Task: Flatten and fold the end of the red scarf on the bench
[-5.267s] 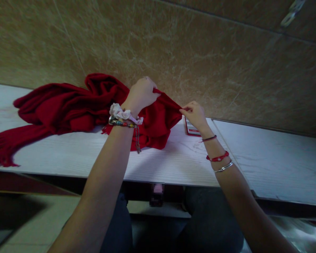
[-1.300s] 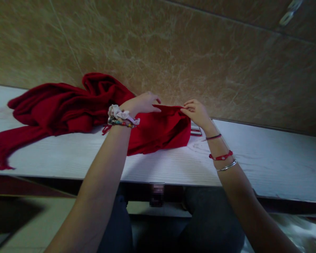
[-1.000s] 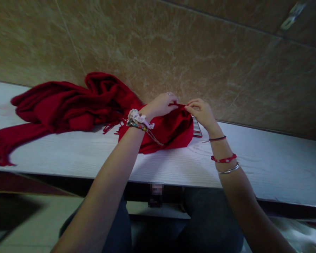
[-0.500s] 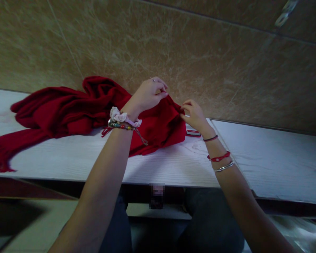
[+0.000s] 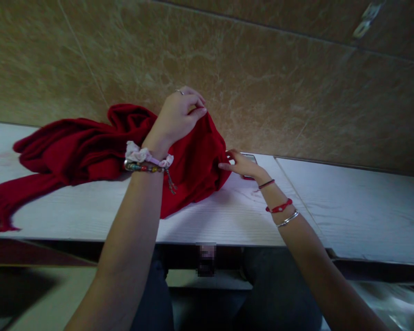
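A red scarf (image 5: 193, 161) with a fringed end lies bunched along the white bench-like surface, its fringe at the far left. My left hand (image 5: 179, 112) pinches the scarf's upper edge between thumb and fingers and holds it raised near the wall. At the scarf's right edge, my right hand (image 5: 238, 163) grips a fold between thumb and fingers, lower than the left. Partly behind my right hand lies a small flat dark-edged object (image 5: 251, 160) whose kind I cannot make out.
The white wood-grain surface (image 5: 359, 207) runs across the view, with a seam right of my right hand. Behind it rises a brown marbled tile wall (image 5: 262, 92). My legs (image 5: 279, 285) are below the front edge.
My left hand has moved left and slightly up, lifting the scarf's edge. My right hand has moved left and down, and the scarf's right end has shifted left, baring more of the flat object.
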A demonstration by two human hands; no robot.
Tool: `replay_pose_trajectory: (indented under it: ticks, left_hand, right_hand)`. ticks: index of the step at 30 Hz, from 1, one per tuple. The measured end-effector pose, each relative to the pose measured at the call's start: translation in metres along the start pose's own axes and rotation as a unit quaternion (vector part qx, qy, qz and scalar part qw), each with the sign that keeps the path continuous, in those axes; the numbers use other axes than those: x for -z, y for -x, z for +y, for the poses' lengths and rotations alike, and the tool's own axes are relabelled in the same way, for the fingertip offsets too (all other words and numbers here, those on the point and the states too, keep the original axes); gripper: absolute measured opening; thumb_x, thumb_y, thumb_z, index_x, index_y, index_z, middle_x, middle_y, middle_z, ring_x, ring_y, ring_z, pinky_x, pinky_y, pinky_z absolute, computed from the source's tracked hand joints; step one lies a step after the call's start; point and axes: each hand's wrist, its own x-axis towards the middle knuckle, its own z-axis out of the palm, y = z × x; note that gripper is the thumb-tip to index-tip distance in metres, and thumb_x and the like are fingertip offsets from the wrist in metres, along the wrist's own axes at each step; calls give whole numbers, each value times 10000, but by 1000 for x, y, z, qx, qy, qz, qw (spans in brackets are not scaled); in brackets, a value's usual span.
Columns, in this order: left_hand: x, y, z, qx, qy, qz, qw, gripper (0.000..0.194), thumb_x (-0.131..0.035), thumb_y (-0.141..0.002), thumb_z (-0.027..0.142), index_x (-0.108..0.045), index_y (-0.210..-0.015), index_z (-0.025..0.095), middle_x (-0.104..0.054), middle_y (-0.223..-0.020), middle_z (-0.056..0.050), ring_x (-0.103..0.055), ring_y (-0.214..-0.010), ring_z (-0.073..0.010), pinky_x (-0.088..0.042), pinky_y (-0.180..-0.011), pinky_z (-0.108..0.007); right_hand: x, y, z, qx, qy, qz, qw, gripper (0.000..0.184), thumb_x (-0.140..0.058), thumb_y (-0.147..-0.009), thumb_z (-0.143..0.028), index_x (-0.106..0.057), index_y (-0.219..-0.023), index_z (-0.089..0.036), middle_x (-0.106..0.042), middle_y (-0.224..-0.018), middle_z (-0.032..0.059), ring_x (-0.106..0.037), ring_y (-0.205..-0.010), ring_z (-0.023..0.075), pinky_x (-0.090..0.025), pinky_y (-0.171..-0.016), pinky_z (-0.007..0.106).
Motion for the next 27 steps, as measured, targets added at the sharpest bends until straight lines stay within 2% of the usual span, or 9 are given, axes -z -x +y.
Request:
replay_pose_trajectory:
  ticks: [5, 9, 13, 16, 18, 21, 24, 26, 27]
  left_hand:
    - [4, 1, -7, 12, -11, 22, 1000, 102, -519, -783, 215, -586, -715, 180, -628, -961, -40, -553, -934, -136, -418, -892, -295]
    - [15, 4, -16, 60, -31, 85, 994, 69, -546, -790, 200, -593, -748, 171, -617, -984, -16, -534, -954, -127, -416, -905, -306]
    - [23, 2, -17, 116, -24, 145, 982, 46, -578, -783, 168, -618, -789, 190, -618, -986, 10, -529, -943, -99, -433, -869, -247]
    - [27, 0, -16, 128, -29, 209, 969, 87, -573, -773, 125, -640, -805, 171, -634, -943, 7, -547, -927, -104, -428, -866, -244]
    - [29, 0, -17, 136, -44, 232, 962, 94, -574, -773, 142, -648, -824, 167, -636, -929, 13, -548, -920, -115, -425, -865, -262]
    - [30, 2, -19, 146, -50, 211, 965, 109, -560, -783, 195, -646, -845, 172, -626, -951, 12, -530, -937, -131, -414, -885, -283]
    - [27, 5, -22, 162, -63, 116, 978, 121, -540, -794, 244, -637, -841, 190, -619, -955, 6, -503, -932, -141, -393, -912, -297]
    - [24, 6, -25, 174, -82, 49, 980, 142, -528, -798, 253, -641, -834, 176, -625, -906, -10, -497, -884, -144, -391, -897, -301]
    - [22, 7, -26, 179, -89, 28, 979, 152, -524, -797, 251, -645, -827, 164, -628, -873, -17, -495, -855, -143, -394, -882, -298]
  right_hand:
    - [4, -5, 11, -40, 104, 91, 990, 101, -576, -731, -151, -646, -799, -128, -582, -980, 111, -544, -937, 215, -441, -861, 350]
    - [41, -3, 18, -36, 76, 177, 981, 130, -554, -714, -122, -654, -788, -159, -578, -904, 71, -548, -919, 206, -445, -862, 370]
    - [81, 13, -8, -12, 89, 394, 915, 238, -459, -747, -91, -632, -891, -170, -536, -985, 92, -518, -972, 204, -446, -857, 377]
    - [87, 22, -24, 22, 124, 469, 874, 283, -426, -763, -87, -609, -967, -160, -495, -1038, 110, -475, -1051, 209, -415, -909, 394]
    - [76, 21, -19, 13, 142, 445, 884, 258, -439, -783, -119, -607, -972, -172, -476, -1080, 115, -446, -1096, 234, -380, -944, 449]
    - [47, 11, 7, -27, 144, 336, 931, 176, -482, -810, -204, -630, -902, -189, -489, -1123, 128, -442, -1105, 281, -364, -928, 528]
    - [22, 2, 27, -56, 146, 142, 977, 170, -520, -814, -265, -656, -815, -163, -565, -1019, 131, -511, -1013, 255, -412, -895, 467]
    - [15, 1, 26, -29, 139, 23, 990, 220, -530, -825, -327, -669, -795, -159, -606, -946, 113, -538, -974, 229, -436, -880, 399]
    - [13, 2, 23, -5, 136, -2, 991, 238, -547, -816, -361, -675, -792, -163, -619, -927, 106, -542, -973, 228, -442, -872, 385]
